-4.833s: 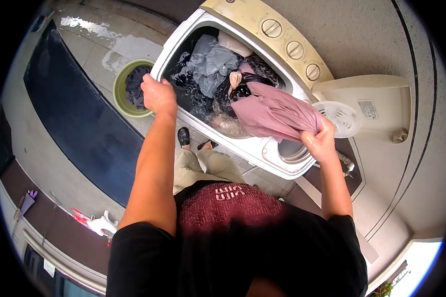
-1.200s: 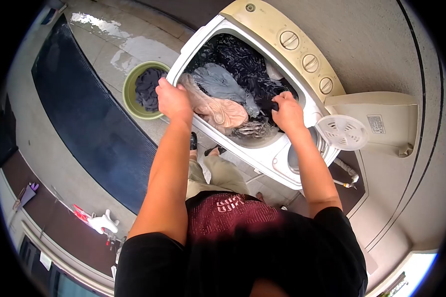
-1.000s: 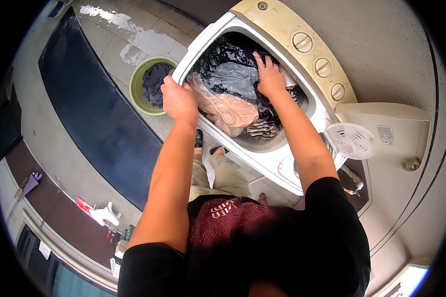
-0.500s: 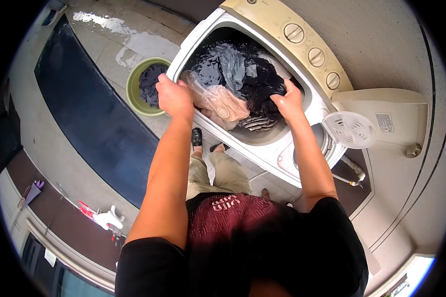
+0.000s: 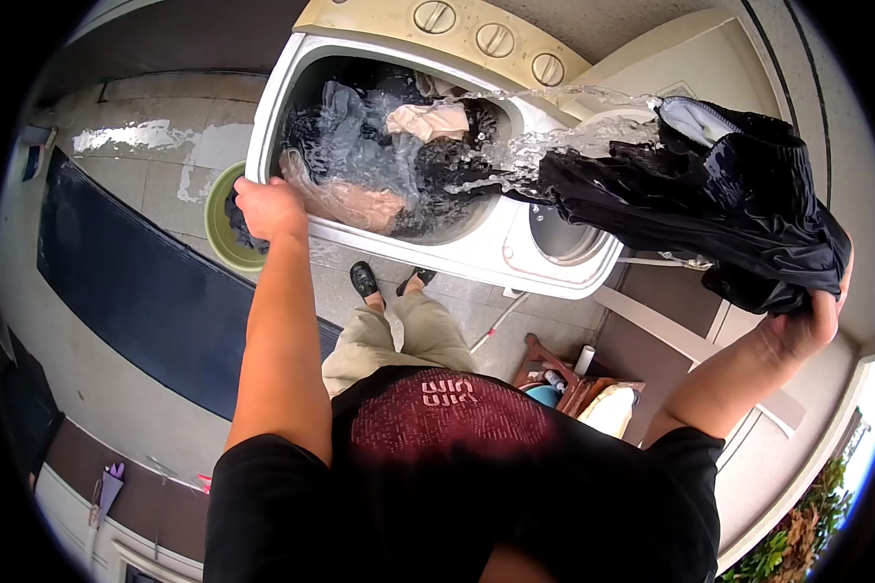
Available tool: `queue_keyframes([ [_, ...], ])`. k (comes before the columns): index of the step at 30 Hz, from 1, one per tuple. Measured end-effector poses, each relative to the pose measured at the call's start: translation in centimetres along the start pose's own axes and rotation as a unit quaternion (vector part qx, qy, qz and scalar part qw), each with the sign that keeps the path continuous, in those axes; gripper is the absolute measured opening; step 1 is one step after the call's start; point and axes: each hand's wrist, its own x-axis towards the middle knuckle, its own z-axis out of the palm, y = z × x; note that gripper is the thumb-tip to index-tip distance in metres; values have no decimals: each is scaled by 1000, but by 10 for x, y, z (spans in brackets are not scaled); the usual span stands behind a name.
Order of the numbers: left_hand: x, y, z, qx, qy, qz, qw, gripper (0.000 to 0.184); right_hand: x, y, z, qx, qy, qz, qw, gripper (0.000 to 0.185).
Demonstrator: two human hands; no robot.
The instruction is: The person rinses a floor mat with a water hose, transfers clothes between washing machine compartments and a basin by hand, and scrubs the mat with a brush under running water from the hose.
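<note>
Black glossy wet garment (image 5: pixel 681 199) in your right hand (image 5: pixel 813 323), you appear to be at the step of lifting it clear of the white-rimmed rectangular wash tub (image 5: pixel 265 136). That hand is clenched around the bunched cloth, though its fingers are partly hidden; the garment stretches out past the small round grey spinner opening (image 5: pixel 557 238), its other end trailing toward the tub amid splashing water. Whether that end is wholly out, you can't tell. Your left hand (image 5: pixel 272 208) curls over the rim at the tub's near-left corner, beside the round green plastic basin (image 5: pixel 217 216). Your next move probably calls for a steady left brace and a tight right hold, since soaked cloth should be heavy and slippery.

Count one black garment held, one basin with dark cloth (image 5: pixel 243 228) inside, three round cream knobs (image 5: pixel 496 40) and two black shoes (image 5: pixel 364 279). One blue-grey garment (image 5: pixel 342 136) and two peach patches (image 5: pixel 428 121) show in the tub; more may be hidden underneath
</note>
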Motion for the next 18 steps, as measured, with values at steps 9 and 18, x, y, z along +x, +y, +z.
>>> queue_keyframes([
  [9, 2, -5, 4, -9, 10, 22, 1000, 35, -53, 155, 14, -135, -18, 272, 953, 27],
  [18, 2, -4, 4, 0, 0, 20, 1000, 36, -113, 258, 151, -487, -303, -100, 813, 43],
])
